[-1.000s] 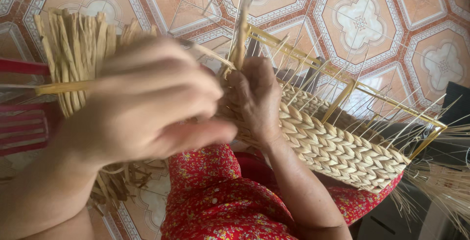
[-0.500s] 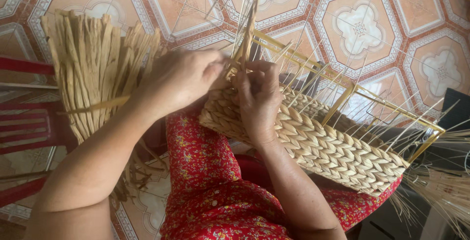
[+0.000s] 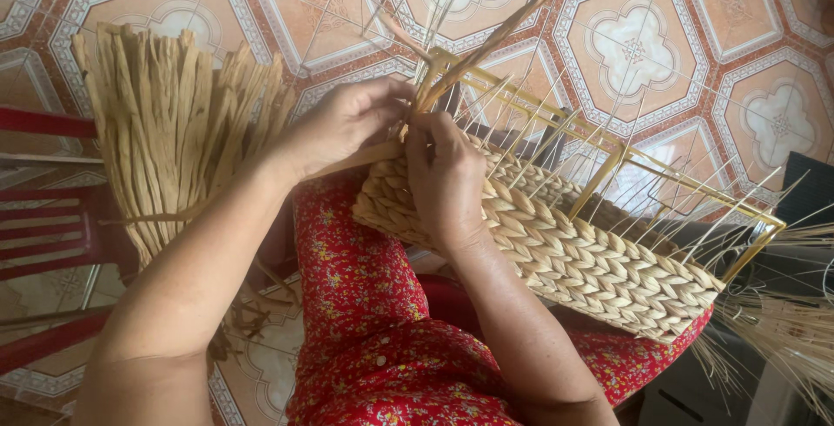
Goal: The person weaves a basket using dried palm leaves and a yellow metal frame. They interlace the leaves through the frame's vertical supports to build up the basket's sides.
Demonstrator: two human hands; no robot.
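Observation:
A half-woven straw basket point(image 3: 591, 257) on a yellow metal frame point(image 3: 643, 161) rests on my lap, over red flowered cloth. My left hand point(image 3: 343, 126) pinches a flat straw strand point(image 3: 365, 155) at the basket's left corner. My right hand point(image 3: 445, 178) presses on the woven wall beside that corner, fingers curled over the weave. A twisted strand point(image 3: 512, 31) rises from the corner toward the top of the view. Thin upright stakes stick out all along the rim.
A bundle of dried straw strips point(image 3: 178, 135) lies on a red slatted chair point(image 3: 48, 226) at the left. Loose thin fibres point(image 3: 782, 330) spread at the right. Patterned floor tiles point(image 3: 643, 44) lie beyond the basket.
My left hand has moved from close to the camera down to the basket's left corner, bringing a strand with it. My right hand stays on the weave.

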